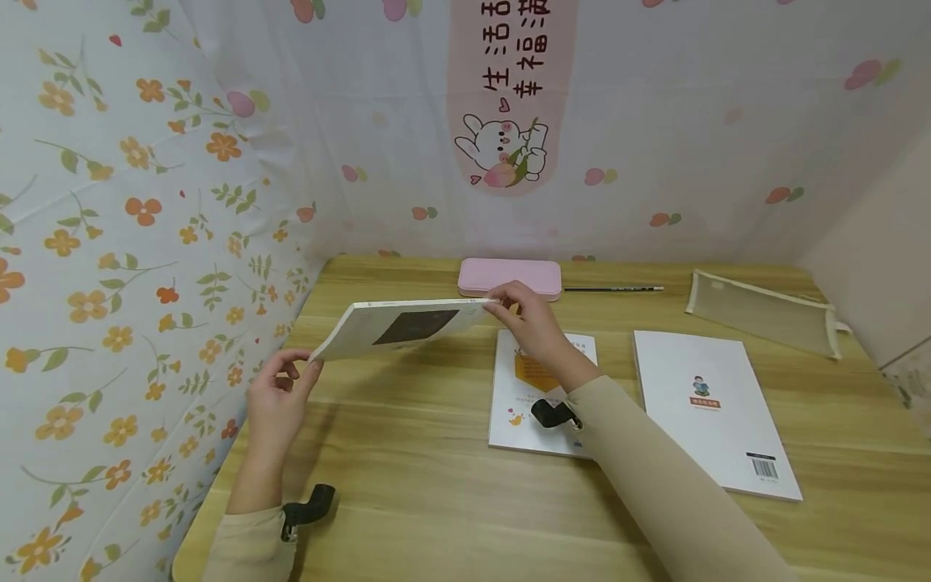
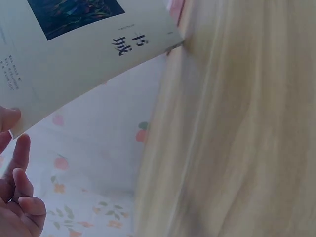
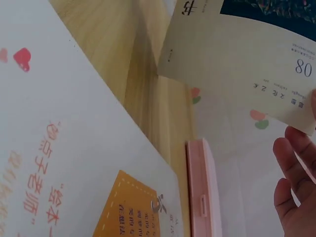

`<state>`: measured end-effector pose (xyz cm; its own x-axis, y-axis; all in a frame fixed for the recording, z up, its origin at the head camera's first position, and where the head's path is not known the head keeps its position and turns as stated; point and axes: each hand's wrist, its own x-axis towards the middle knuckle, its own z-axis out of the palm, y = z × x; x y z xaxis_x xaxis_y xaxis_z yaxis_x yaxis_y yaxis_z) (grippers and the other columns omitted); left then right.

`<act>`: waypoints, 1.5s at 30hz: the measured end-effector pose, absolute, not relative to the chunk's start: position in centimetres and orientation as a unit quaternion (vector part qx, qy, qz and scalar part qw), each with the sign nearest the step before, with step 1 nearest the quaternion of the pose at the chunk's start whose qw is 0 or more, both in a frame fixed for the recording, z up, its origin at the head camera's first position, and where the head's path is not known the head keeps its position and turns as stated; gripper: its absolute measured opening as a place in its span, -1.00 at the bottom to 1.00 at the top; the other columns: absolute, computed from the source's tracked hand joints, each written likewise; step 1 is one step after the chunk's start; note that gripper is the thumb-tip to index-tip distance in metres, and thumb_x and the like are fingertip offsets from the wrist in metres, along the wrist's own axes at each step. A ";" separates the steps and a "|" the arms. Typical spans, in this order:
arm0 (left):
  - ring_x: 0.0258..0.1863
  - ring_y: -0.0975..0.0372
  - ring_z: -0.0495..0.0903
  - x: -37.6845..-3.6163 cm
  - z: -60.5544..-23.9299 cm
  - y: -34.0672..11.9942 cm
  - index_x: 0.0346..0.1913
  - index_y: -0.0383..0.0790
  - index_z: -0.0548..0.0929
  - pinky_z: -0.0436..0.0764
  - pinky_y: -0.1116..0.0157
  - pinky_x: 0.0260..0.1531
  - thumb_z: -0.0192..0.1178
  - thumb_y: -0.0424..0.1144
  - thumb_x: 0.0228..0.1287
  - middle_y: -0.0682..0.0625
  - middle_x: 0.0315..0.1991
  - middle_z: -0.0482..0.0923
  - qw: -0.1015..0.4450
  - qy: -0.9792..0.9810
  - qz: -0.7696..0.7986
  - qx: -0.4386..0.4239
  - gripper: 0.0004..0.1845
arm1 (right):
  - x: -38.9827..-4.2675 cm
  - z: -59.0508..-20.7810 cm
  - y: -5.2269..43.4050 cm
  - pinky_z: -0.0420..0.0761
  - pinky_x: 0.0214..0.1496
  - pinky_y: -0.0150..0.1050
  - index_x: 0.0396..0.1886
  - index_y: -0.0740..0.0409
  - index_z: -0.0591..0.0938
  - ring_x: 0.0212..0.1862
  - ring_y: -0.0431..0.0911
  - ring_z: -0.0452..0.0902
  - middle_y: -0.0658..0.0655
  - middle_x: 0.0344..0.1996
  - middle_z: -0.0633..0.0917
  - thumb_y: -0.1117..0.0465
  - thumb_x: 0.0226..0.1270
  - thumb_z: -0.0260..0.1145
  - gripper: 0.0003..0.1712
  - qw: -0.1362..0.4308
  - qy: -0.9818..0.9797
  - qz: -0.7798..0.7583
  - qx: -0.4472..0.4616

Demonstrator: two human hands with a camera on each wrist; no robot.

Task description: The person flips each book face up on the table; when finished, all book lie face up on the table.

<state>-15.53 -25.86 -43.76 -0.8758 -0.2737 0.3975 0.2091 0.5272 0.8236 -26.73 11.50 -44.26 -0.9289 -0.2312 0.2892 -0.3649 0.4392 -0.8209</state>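
A cream-covered magazine [image 1: 349, 331] with a dark picture on its cover is held tilted above the left part of the table. My left hand [image 1: 280, 400] pinches its near left corner between thumb and fingers. At the far right corner, my right hand [image 1: 534, 327] pinches it the same way. In the left wrist view the cover [image 2: 94, 64] shows large dark characters beside the picture; the right wrist view shows the number 08 on the cover [image 3: 237, 59]. Below my right forearm lies a white book [image 1: 512, 404] with an orange patch, partly hidden by that arm.
A larger white book [image 1: 716, 412] lies to the right, its corner under my right sleeve. Along the back are a pink pencil case [image 1: 509, 273], a black pencil [image 1: 614, 288] and a beige mesh pouch [image 1: 760, 311]. A patterned curtain [image 1: 145, 283] borders the wooden table [image 1: 407, 501].
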 end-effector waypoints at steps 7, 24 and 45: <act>-0.59 0.38 0.28 -15.3 -43.0 -25.4 -0.12 -0.29 0.75 0.27 0.48 -0.60 0.40 -0.35 0.33 0.17 -0.46 0.39 0.261 -0.807 -0.529 0.041 -0.87 | -26.4 -43.4 11.4 0.45 -0.04 -0.17 -0.01 0.06 0.70 -0.10 -0.06 0.46 0.05 -0.13 0.65 0.09 0.54 0.28 -0.80 0.077 -0.834 0.517 0.175; -0.45 0.34 0.34 -15.1 -43.1 -25.7 -0.04 -0.31 0.74 0.32 0.48 -0.53 0.38 -0.32 0.34 0.40 -0.29 0.58 0.235 -0.828 -0.508 0.051 -0.81 | -25.9 -44.0 10.8 0.53 -0.02 -0.17 -0.09 0.05 0.70 -0.17 -0.04 0.52 0.04 -0.21 0.72 0.05 0.56 0.26 -0.80 0.009 -0.851 0.499 0.165; -0.37 0.34 0.44 -15.2 -45.2 -26.7 -0.08 -0.19 0.81 0.46 0.42 -0.37 0.43 -0.18 0.32 -0.10 -0.19 0.77 0.083 -0.905 -0.417 0.029 -0.80 | -25.3 -46.6 10.5 0.50 -0.17 -0.22 -0.06 -0.01 0.73 -0.13 -0.08 0.54 0.01 -0.19 0.72 0.02 0.49 0.35 -0.80 -0.045 -0.873 0.458 0.159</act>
